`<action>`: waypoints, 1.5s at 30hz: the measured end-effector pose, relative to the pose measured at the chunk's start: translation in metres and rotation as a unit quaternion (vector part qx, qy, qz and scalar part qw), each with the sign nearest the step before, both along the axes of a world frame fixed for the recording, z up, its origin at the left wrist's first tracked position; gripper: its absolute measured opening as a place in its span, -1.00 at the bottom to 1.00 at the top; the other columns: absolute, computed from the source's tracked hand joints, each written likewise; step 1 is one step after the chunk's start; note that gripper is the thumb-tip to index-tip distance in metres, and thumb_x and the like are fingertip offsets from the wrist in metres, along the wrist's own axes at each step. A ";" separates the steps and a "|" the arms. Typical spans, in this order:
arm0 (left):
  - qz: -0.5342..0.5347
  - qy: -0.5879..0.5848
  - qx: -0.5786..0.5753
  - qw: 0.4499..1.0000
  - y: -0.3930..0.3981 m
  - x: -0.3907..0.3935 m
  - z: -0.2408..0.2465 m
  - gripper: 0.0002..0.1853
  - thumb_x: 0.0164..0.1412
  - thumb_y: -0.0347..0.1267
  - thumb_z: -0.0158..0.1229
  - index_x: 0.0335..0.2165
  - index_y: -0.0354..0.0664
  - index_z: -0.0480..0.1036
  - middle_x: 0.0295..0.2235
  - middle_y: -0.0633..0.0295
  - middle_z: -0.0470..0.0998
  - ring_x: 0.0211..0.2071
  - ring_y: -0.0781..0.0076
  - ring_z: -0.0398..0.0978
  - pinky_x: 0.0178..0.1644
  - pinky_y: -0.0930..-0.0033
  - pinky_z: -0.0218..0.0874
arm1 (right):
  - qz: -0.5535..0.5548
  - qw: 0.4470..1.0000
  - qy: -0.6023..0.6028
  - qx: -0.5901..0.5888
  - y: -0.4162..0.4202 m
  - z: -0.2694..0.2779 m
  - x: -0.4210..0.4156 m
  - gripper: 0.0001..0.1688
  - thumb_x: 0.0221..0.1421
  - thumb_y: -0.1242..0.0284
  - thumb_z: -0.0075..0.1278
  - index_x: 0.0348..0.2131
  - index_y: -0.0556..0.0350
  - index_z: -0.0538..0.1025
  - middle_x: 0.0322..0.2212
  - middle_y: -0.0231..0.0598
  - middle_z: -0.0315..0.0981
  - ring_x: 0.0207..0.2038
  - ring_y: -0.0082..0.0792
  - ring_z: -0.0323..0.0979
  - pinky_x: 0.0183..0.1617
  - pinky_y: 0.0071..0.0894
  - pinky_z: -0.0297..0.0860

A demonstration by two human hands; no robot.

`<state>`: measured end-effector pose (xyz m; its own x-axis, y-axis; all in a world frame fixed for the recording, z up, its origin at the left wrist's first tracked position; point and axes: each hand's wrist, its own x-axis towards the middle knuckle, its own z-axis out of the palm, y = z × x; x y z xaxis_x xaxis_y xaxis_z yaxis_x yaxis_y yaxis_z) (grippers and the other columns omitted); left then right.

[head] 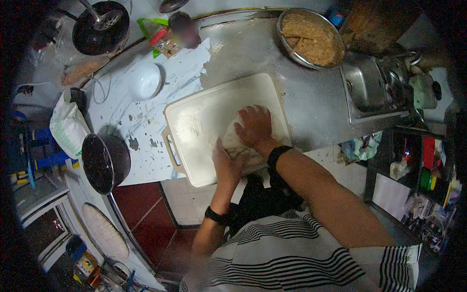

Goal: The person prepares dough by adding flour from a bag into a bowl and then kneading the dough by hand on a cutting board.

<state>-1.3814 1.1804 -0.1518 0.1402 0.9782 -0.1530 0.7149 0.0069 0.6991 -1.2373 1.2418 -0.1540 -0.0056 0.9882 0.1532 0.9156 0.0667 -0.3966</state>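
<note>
A cream-coloured cutting board (204, 116) with a handle slot lies at the counter's near edge. On its right part is a pale, flattened mass of dough (233, 137), partly covered by my hands. My right hand (255, 124) presses down on top of the dough with its fingers loosely spread. At the dough's lower left edge, my left hand (228, 160) rests with thumb and fingers apart, touching its side. Both wrists wear dark bands. The underside of the dough and my palms are hidden.
A steel bowl of brownish food (312, 38) stands at the back, left of a metal sink (365, 84). Left of the board are a white bowl (145, 82), a deep dark pot (98, 164) and a white bag (67, 127). A frying pan (82, 34) with a skimmer sits at back left.
</note>
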 end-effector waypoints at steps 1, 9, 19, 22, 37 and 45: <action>0.007 -0.033 -0.028 0.999 0.002 0.004 0.012 -0.04 -0.15 -0.26 0.30 0.09 -0.46 -0.07 -0.05 -0.20 0.22 0.00 -0.07 0.18 0.08 0.14 0.03 | 0.012 1.000 0.004 0.000 0.006 -0.003 0.003 -0.54 -0.06 0.16 -0.14 -0.26 0.12 0.43 -0.25 -0.10 0.36 -0.15 -0.02 0.27 -0.04 0.08 0.09; 0.081 -0.017 -0.043 0.996 0.004 0.024 -0.003 0.05 -0.17 -0.29 0.34 0.11 -0.51 -0.19 0.02 -0.27 0.07 0.03 -0.13 0.14 0.09 0.14 0.05 | 0.027 0.999 -0.016 0.040 0.045 -0.013 0.007 -0.59 -0.02 0.20 -0.14 -0.28 0.15 0.43 -0.33 -0.06 0.36 -0.21 -0.03 0.28 -0.13 0.01 0.17; -0.004 0.029 0.102 0.994 0.054 0.014 0.033 -0.38 -0.16 -0.47 0.22 -0.06 -0.17 0.19 -0.17 -0.10 0.30 -0.24 -0.09 0.33 -0.17 0.10 0.24 | -0.102 0.986 0.000 -0.129 0.043 0.019 0.002 -0.29 0.12 -0.08 -0.38 -0.21 0.17 0.46 -0.37 0.16 0.41 -0.23 0.09 0.37 -0.08 -0.02 0.23; -0.091 0.112 0.211 0.967 0.038 0.033 0.060 -0.51 -0.09 -0.51 0.11 -0.09 -0.20 0.27 -0.20 -0.03 0.34 -0.23 -0.05 0.33 -0.20 0.14 0.25 | -0.149 0.933 0.134 -0.297 0.043 0.050 0.032 -0.29 0.12 -0.10 -0.46 -0.13 0.07 0.40 -0.13 0.08 0.30 -0.05 0.03 0.25 0.03 0.23 0.10; -0.140 -0.004 0.114 0.983 0.011 0.013 0.018 -0.43 -0.13 -0.26 0.20 -0.09 -0.20 0.30 -0.11 0.05 0.34 -0.04 0.05 0.25 0.10 0.06 -0.03 | 0.066 0.995 -0.034 0.063 -0.013 0.008 0.034 -0.41 -0.31 0.41 -0.07 -0.12 0.04 0.37 -0.12 -0.19 0.27 0.01 -0.10 0.16 0.12 0.01 -0.01; 0.139 -0.131 -0.075 0.979 0.013 0.030 0.017 0.03 -0.20 -0.01 0.29 0.07 -0.42 -0.02 0.03 -0.17 0.12 0.06 -0.16 0.04 0.16 -0.03 -0.15 | 0.076 0.995 -0.023 0.065 0.027 -0.004 0.037 -0.46 -0.28 0.40 -0.03 -0.16 0.03 0.39 -0.24 -0.20 0.33 -0.13 -0.11 0.24 0.01 -0.04 0.08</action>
